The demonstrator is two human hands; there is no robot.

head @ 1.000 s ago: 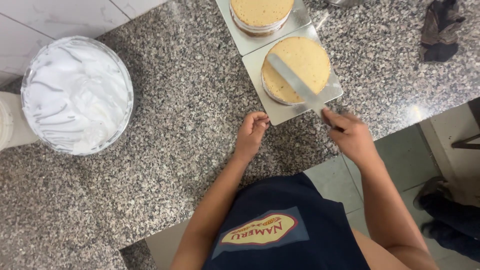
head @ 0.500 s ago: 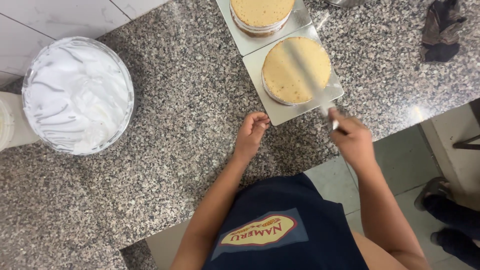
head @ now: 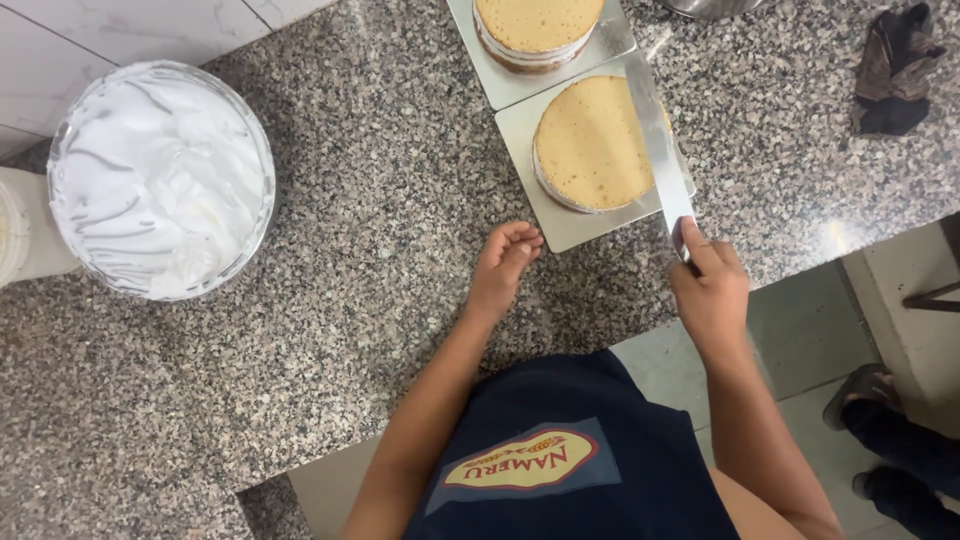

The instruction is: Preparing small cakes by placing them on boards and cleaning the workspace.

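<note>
While the long metal spatula [head: 658, 140] lies along the right edge of the round sponge cake [head: 592, 142] in the upper middle of the frame, the right hand [head: 710, 290] grips its handle just below. The left hand [head: 505, 268] rests loosely curled and empty on the speckled granite desk [head: 380, 200], just beside the cake's square silver board [head: 560, 225]. A bowl of white cream [head: 160, 180] sits at far left.
</note>
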